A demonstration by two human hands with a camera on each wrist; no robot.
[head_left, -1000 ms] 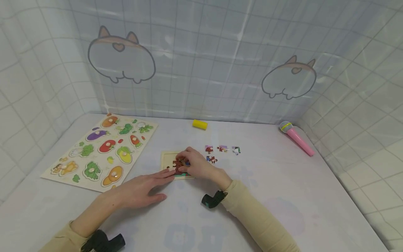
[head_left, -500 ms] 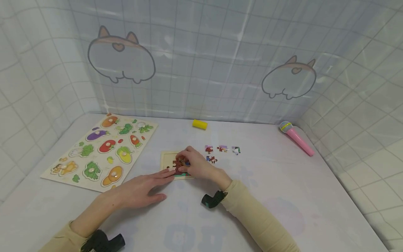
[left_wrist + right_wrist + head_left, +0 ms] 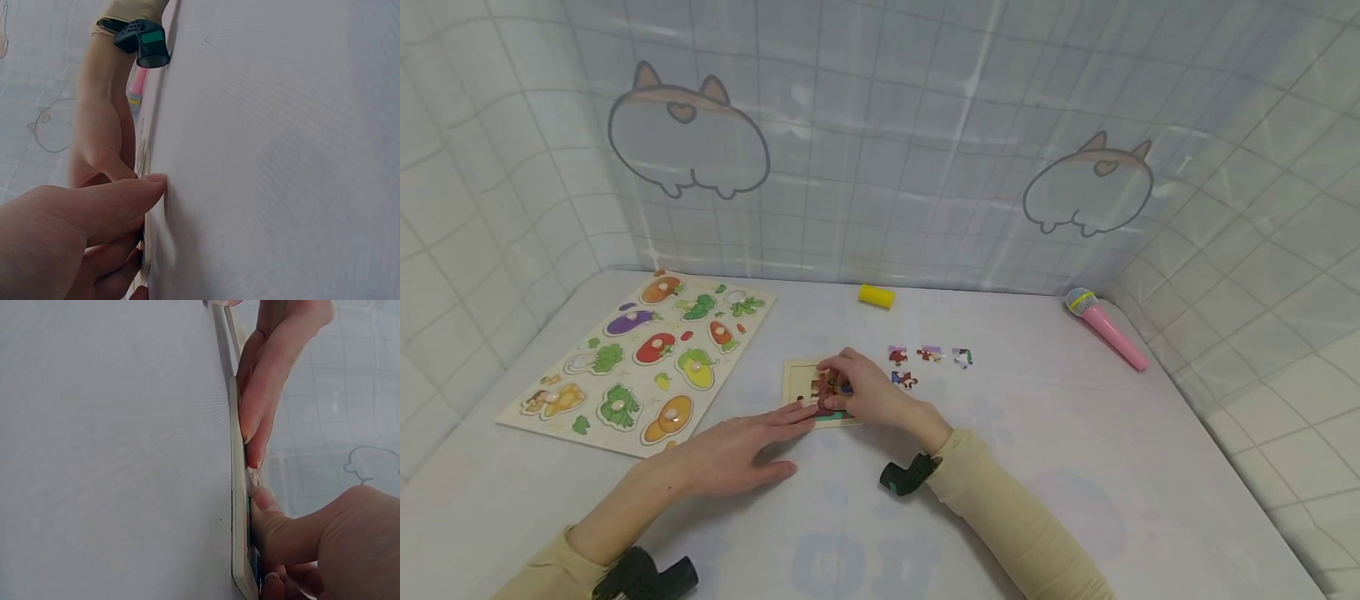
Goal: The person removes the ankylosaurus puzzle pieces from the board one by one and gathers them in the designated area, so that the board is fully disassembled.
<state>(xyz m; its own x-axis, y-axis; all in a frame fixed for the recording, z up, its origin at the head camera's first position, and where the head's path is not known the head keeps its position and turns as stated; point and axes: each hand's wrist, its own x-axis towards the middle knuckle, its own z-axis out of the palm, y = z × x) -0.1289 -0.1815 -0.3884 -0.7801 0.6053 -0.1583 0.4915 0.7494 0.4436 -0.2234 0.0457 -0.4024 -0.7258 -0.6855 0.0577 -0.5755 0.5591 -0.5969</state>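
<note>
A small light-wood jigsaw tray [image 3: 792, 380] lies on the table, with brown picture pieces [image 3: 823, 392] in it. My left hand [image 3: 741, 454] has straight fingers resting on its near left corner, thumb spread apart on the cloth. From the right, my right hand [image 3: 876, 392] reaches over the tray, thumb and bent fingers pinching a brown puzzle piece down at the picture; the hand hides much of the tray's right side. In the right wrist view, the right thumb [image 3: 281, 534] presses close over the tray's edge [image 3: 238, 512], just beside the left fingertips [image 3: 253, 440].
Several loose jigsaw pieces [image 3: 930, 354] lie right of the tray. A large vegetable puzzle board [image 3: 662, 362] takes up the left side. A yellow cylinder [image 3: 876, 297] lies at the back, a pink toy microphone [image 3: 1108, 332] at the far right. Tile-patterned curtains [image 3: 880, 167] enclose the table.
My right fingers have shifted very slightly left over the tray. The left hand holds its place, and the loose pieces have not moved.
</note>
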